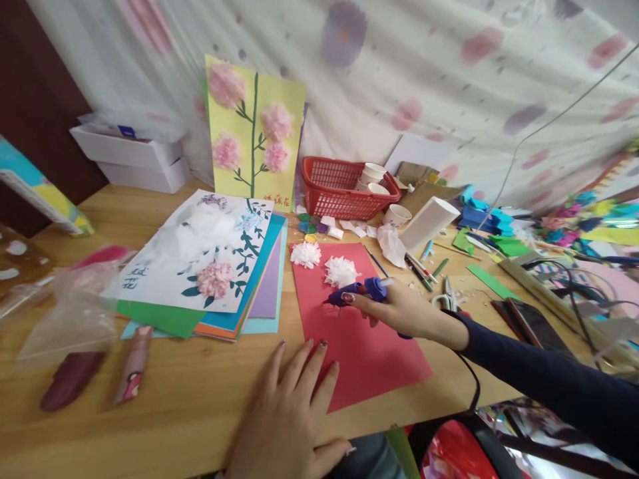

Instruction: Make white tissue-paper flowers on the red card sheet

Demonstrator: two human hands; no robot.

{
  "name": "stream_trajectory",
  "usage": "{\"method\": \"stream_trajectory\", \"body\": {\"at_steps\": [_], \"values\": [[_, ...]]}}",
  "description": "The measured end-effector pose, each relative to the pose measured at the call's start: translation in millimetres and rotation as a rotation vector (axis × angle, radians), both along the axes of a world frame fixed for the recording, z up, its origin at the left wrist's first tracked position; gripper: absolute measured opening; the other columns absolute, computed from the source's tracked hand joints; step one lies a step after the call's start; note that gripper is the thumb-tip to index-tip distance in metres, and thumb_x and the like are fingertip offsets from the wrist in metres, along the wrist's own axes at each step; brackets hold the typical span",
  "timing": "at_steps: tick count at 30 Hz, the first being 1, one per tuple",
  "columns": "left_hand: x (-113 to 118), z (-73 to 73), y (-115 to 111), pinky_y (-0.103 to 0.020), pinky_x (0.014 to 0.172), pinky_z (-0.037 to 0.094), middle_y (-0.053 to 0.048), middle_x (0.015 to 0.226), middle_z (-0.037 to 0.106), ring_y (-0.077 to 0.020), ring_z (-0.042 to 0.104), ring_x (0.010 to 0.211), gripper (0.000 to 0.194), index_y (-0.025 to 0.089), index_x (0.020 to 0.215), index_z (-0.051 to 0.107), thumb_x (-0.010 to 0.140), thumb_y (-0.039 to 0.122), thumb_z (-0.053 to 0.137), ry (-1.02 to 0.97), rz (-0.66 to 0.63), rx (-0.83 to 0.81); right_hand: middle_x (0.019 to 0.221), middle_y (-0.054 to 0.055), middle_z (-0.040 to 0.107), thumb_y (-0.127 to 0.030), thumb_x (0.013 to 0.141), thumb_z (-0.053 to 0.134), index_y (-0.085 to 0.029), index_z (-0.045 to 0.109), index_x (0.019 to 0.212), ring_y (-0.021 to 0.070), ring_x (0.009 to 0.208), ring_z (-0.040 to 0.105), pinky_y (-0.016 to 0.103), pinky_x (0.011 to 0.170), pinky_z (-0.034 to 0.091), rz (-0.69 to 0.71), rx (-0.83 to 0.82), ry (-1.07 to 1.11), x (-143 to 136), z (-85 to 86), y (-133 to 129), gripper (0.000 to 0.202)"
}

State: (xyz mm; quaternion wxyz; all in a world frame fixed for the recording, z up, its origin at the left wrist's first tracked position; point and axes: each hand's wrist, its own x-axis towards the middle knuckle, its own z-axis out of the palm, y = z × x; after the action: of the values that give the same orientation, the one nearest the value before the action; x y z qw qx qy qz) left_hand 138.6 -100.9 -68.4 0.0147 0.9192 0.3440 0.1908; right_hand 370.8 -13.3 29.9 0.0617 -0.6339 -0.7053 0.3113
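Note:
A red sheet of paper (359,352) lies on the wooden table. Two white ruffled paper flowers rest near its top: one (305,254) at the upper left corner, the other (341,271) farther right. My right hand (394,309) is closed around a blue glue gun (349,293), its nozzle pointing left, just over the sheet below the flowers. My left hand (302,406) lies with fingers spread at the sheet's lower left edge, partly on the table, and holds nothing.
Left of the sheet sit stacked coloured papers (264,299) under a flower drawing (170,239). Behind stand a yellow flower picture (279,93) and a red basket (329,189) with paper cups. Scissors (448,293), pens, a phone (539,326) and a power strip (524,279) are at the right.

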Motion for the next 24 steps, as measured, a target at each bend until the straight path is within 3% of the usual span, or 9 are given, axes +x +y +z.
{"method": "stream_trajectory", "body": {"at_steps": [6, 11, 18, 21, 24], "values": [[1, -0.7, -1, -0.054, 0.108, 0.032, -0.011, 0.148, 0.051, -0.0306, 0.047, 0.133, 0.067, 0.022, 0.140, 0.051, 0.087, 0.064, 0.052, 0.008, 0.004, -0.026, 0.046, -0.001, 0.055, -0.073, 0.084, 0.050, -0.018, 0.060, 0.066, 0.0112, 0.040, 0.049, 0.023, 0.041, 0.036, -0.024, -0.032, 0.011, 2, -1.1, -3, 0.058], [1, 1.2, -1, -0.055, 0.108, 0.033, -0.010, 0.148, 0.051, -0.0308, 0.048, 0.133, 0.067, 0.023, 0.140, 0.051, 0.087, 0.064, 0.054, 0.000, 0.009, -0.041, 0.060, 0.005, 0.068, -0.067, 0.088, 0.048, -0.018, 0.062, 0.062, 0.0140, 0.054, 0.060, 0.024, 0.052, 0.043, 0.031, 0.012, 0.048, -1, 3.4, -4, 0.058], [1, 1.0, -2, -0.056, 0.109, 0.034, -0.009, 0.149, 0.050, -0.0314, 0.047, 0.134, 0.067, 0.023, 0.140, 0.051, 0.086, 0.063, 0.055, 0.004, 0.007, -0.064, 0.049, 0.000, 0.057, -0.066, 0.087, 0.050, -0.019, 0.062, 0.066, 0.0115, 0.044, 0.051, 0.024, 0.045, 0.038, -0.001, 0.056, -0.010, -10, 4.2, -3, 0.053], [1, 1.1, -3, -0.056, 0.110, 0.034, -0.008, 0.150, 0.049, -0.0313, 0.046, 0.134, 0.067, 0.023, 0.140, 0.051, 0.086, 0.062, 0.056, 0.003, 0.010, -0.071, 0.053, 0.000, 0.060, -0.068, 0.087, 0.049, -0.019, 0.066, 0.072, 0.0118, 0.046, 0.053, 0.024, 0.046, 0.038, -0.006, 0.063, -0.004, -6, 5.7, -3, 0.054], [0, 1.5, -4, -0.056, 0.111, 0.033, -0.008, 0.149, 0.050, -0.0313, 0.046, 0.134, 0.066, 0.023, 0.139, 0.052, 0.086, 0.062, 0.057, 0.002, 0.011, -0.073, 0.059, 0.003, 0.066, -0.068, 0.087, 0.047, -0.019, 0.067, 0.067, 0.0125, 0.049, 0.056, 0.025, 0.048, 0.040, -0.018, 0.062, 0.001, -4, 7.7, -3, 0.056]]}}
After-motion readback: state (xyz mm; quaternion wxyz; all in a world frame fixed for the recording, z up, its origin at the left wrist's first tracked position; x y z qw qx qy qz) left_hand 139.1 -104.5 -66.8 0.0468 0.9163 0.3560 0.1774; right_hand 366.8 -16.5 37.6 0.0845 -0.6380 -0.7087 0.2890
